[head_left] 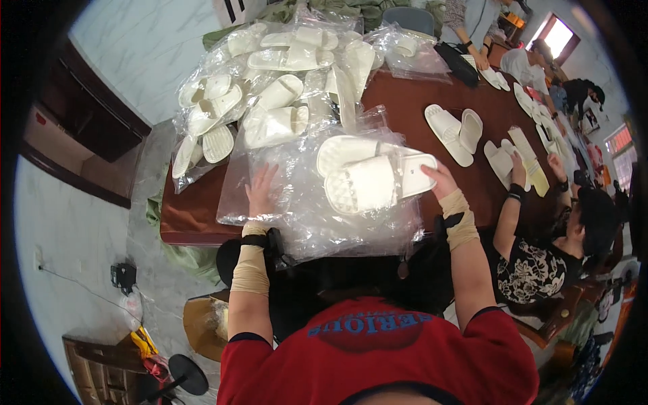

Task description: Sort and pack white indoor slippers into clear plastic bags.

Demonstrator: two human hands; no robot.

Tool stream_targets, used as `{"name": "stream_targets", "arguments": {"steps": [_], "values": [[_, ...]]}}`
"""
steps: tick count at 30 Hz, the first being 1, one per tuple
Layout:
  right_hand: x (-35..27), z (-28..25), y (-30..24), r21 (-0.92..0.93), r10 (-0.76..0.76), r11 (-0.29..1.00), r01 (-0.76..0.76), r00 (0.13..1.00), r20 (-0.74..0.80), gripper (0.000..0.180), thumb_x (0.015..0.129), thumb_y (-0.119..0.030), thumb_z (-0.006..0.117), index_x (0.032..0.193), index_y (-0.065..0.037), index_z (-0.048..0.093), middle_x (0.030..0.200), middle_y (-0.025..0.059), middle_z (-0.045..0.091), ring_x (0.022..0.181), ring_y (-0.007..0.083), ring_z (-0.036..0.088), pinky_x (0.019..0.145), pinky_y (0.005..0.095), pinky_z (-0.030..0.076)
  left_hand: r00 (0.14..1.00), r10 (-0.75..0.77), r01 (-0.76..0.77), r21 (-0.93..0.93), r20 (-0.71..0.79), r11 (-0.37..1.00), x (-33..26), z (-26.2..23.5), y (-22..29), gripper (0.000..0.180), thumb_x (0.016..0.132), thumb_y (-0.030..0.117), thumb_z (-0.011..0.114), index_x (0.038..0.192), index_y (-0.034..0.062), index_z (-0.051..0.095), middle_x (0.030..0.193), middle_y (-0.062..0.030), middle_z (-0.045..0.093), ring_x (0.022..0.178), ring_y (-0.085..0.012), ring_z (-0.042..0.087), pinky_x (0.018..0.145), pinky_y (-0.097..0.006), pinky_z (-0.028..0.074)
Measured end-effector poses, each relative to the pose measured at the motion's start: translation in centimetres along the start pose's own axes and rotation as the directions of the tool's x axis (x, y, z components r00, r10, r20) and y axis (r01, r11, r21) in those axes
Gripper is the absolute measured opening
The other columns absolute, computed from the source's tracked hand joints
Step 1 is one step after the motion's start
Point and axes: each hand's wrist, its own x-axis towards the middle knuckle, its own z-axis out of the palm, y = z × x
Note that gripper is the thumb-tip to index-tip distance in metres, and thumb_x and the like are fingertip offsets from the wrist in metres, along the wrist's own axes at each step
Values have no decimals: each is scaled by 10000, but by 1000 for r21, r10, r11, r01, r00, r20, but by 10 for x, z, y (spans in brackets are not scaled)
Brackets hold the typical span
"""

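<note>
A pair of white slippers [364,185] lies overlapped above a stack of clear plastic bags [304,229] at the table's near edge. My right hand [442,181] grips the slippers by the right-hand end of the nearer one, thumb on its insole. Flat on the left part of the plastic rests my left hand [262,191], fingers spread, holding nothing. Beige wraps and black bands cover both wrists. Just beyond, a heap of bagged white slippers [277,94] covers the far left of the table.
Another pair of slippers [453,131] lies on the brown table [398,101] to the right. A co-worker [547,250] at the right handles slippers there, and more people work farther along. A cardboard box [202,327] stands on the floor at lower left.
</note>
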Motion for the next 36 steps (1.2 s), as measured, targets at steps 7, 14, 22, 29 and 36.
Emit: {"name": "stream_targets", "arguments": {"steps": [7, 14, 22, 29, 36], "values": [[-12, -29, -26, 114, -121, 985, 127, 991, -63, 324, 899, -99, 598, 1202, 7, 555, 1088, 66, 640, 1002, 151, 619, 872, 286, 487, 989, 56, -98, -319, -140, 943, -3, -44, 62, 484, 835, 180, 649, 1303, 136, 534, 1352, -75, 511, 1246, -277, 468, 1040, -438, 346], [-19, -40, -25, 82, -154, 983, 163, 983, -101, 337, 889, -84, 604, 1209, 10, 550, 1111, 79, 636, 1008, 160, 623, 878, 296, 498, 941, 295, -326, 221, 164, 919, -68, 1, 116, 696, 840, 194, 636, 1428, 14, 310, 1410, -183, 416, 1314, -334, 384, 1089, -419, 316], [-27, -48, -3, -38, -146, 989, 143, 987, -65, 376, 880, -105, 628, 1229, 0, 536, 1132, 62, 619, 1018, 144, 603, 886, 281, 474, 854, 520, -503, -272, -13, 820, -95, -84, 189, 345, 764, -46, 614, 1100, 35, 609, 1195, -154, 587, 1126, -342, 546, 933, -420, 441], [-36, -46, -13, -12, -130, 992, 129, 986, -109, 382, 879, -117, 633, 1231, -5, 535, 1125, 59, 623, 1016, 137, 603, 882, 282, 476, 663, -396, -88, -592, -635, 801, -91, -52, 88, 142, 955, 60, 475, 1034, -17, 564, 1096, -91, 572, 928, -169, 537, 800, -279, 426], [-35, -43, -6, -40, -135, 990, 132, 986, -97, 370, 878, -119, 639, 1220, -18, 543, 1122, 55, 626, 1018, 139, 602, 884, 285, 476, 932, -362, 206, -800, -15, 563, -34, -48, 23, 208, 956, 161, 525, 1097, 33, 611, 1000, -37, 646, 847, -86, 578, 716, -243, 446]]}}
